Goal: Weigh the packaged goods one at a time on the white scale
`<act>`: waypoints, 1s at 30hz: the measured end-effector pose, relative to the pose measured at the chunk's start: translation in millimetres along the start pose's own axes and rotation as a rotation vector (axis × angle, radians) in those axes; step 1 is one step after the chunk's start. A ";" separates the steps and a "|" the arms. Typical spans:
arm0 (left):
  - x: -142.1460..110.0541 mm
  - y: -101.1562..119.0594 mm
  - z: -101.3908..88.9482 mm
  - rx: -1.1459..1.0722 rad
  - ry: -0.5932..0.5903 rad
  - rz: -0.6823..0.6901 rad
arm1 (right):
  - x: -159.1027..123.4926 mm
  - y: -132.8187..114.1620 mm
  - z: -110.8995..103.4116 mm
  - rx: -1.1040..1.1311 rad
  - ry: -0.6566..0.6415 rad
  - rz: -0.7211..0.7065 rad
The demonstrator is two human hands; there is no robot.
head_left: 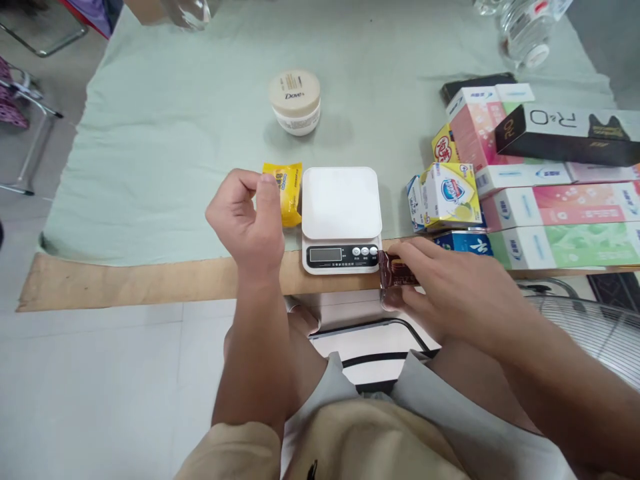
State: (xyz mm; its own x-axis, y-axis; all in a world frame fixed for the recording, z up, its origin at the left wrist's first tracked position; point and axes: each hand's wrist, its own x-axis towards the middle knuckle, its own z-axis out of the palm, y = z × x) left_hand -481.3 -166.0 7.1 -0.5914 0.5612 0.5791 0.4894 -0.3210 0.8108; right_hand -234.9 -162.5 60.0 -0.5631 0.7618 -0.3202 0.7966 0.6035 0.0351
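Note:
My left hand (250, 217) is closed, its thumb over the edge of a small yellow packet (291, 193) and its fingers curled behind. The packet is just left of a white kitchen scale (341, 203), whose pan holds nothing and whose display looks dark. My right hand (450, 280) grips a dark brown wrapped snack (395, 270) by the table's front edge. The snack's left end meets the scale's lower right corner; my fingers cover the rest of it.
Behind the scale stands a Dove jar (295, 103). Stacked toothpaste-style boxes (575, 207), a black R&O box (565, 137) and a yellow soap box (450, 193) are at the right. A clear bottle (530, 33) lies at the far right. A wire-guarded fan (590, 327) is below.

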 end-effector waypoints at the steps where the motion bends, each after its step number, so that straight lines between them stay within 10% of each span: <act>1: 1.2 -0.2 -1.0 -0.007 0.014 -0.001 | -1.9 -1.5 -4.7 0.028 0.073 -0.037; 5: 3.2 -1.2 -4.7 -0.005 0.022 0.023 | 20.3 -14.8 -23.9 0.155 0.312 -0.128; 13: -4.0 6.5 -15.1 0.130 -0.007 -0.085 | 89.3 -31.5 -11.5 0.220 0.258 -0.235; 21: -29.3 25.0 3.2 0.396 -0.484 -0.023 | 92.6 -11.9 13.4 0.386 0.439 -0.003; 30: -35.6 23.7 17.3 0.606 -0.641 -0.131 | 95.5 -9.1 32.2 0.445 0.519 0.026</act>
State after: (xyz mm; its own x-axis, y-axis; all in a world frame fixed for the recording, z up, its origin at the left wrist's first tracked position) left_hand -437.6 -180.4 4.3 -0.2831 0.9423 0.1787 0.8055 0.1324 0.5777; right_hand -288.7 -102.8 -1.4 -0.4864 0.8561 0.1748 0.7635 0.5137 -0.3914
